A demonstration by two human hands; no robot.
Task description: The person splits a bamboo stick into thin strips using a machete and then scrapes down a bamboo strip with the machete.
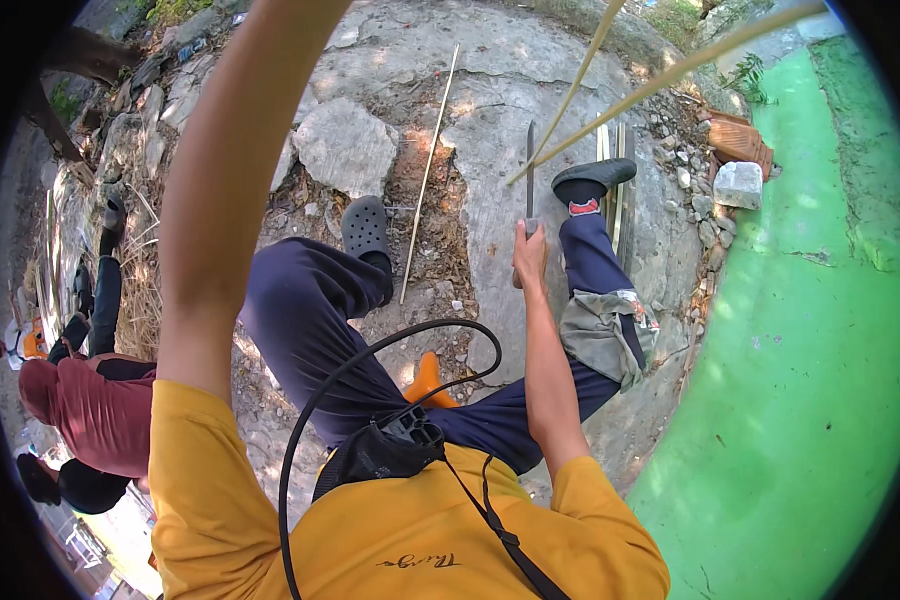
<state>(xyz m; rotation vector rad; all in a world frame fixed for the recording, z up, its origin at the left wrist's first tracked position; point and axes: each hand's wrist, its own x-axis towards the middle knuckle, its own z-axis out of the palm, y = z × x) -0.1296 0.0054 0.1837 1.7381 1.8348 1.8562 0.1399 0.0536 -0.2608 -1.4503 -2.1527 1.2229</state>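
Cracked rock ground [510, 90] bears a bamboo stick [428, 175], perhaps.

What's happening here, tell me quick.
A person in a yellow shirt sits on rocky ground, legs stretched out. The right hand grips the handle of a long knife, blade pointing away. The left arm is raised out of the picture, so that hand is not visible. Thin bamboo strips cross above the knife; another stick lies on the ground. Another person sits at the left.

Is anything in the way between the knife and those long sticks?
Nothing visible. The right hand grips the knife, and its blade tip already reaches the long sticks slanting in from above. The left hand is raised out of the picture.
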